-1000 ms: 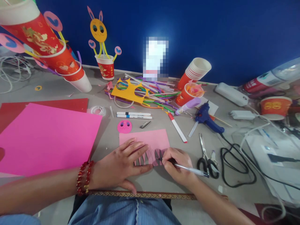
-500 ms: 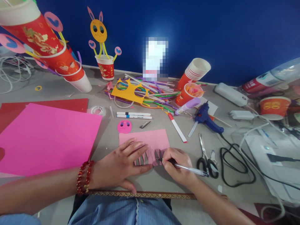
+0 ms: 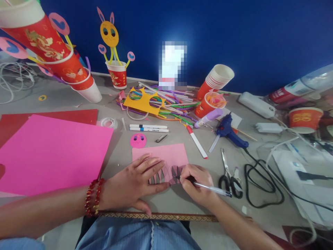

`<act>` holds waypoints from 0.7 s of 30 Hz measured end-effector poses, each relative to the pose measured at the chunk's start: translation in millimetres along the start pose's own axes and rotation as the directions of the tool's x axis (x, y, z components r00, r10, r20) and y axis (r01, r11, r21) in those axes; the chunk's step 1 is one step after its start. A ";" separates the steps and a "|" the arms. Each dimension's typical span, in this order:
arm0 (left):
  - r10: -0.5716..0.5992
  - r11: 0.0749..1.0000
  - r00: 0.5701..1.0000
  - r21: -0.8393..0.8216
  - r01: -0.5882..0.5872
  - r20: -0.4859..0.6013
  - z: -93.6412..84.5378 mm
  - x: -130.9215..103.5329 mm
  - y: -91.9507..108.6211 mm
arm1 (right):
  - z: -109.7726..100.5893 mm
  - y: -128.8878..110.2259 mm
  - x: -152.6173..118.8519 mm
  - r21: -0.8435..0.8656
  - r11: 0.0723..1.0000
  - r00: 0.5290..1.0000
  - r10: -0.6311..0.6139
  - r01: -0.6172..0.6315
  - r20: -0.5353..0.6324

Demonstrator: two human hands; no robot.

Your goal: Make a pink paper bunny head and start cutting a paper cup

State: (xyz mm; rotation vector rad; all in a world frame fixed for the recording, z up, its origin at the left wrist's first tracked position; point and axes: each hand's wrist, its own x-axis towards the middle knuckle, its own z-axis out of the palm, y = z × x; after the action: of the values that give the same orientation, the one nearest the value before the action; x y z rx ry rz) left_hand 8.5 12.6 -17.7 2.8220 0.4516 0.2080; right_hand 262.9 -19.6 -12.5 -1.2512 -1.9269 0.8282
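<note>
The left hand point(image 3: 132, 182) presses on a light pink rectangular paper sheet point(image 3: 161, 152), grip spread flat; its fingers hide part of the sheet's cut near edge. The right hand point(image 3: 199, 182) has its grip closed around a slim clear-barrelled pen point(image 3: 213, 189); fingers cover part of it, and tip contact is indeterminate. The sheet lies on the grey worktop point(image 3: 179, 205), beside a round magenta paper face point(image 3: 138, 141). A red-and-white paper-cup tower point(image 3: 47, 45) is cut off at upper left.

Your pale pink paper point(image 3: 170, 156) lies flat before you, pointed gaps along its near edge; your clear-barrelled pen point(image 3: 213, 188) slants, writing end at the paper's right.
</note>
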 end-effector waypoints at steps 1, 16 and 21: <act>0.000 1.000 1.000 -0.001 0.000 -0.001 0.0 0.1 0.0 | -0.3 0.3 -0.4 0.000 1.000 1.000 -0.001 0.001 0.003; -0.005 1.000 1.000 0.005 0.005 0.008 -1.3 0.6 0.7 | -0.5 -1.1 -0.6 0.010 1.000 1.000 0.011 -0.011 0.003; 0.001 1.000 1.000 -0.001 -0.001 -0.001 -1.0 0.3 0.0 | -0.7 -2.0 -0.3 0.024 1.000 1.000 0.014 -0.014 0.006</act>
State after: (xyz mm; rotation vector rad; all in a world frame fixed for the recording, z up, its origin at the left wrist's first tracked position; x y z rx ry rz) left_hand 8.6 12.9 -16.8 2.8219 0.4498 0.2095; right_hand 262.5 -20.4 -10.6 -1.2511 -1.9097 0.8607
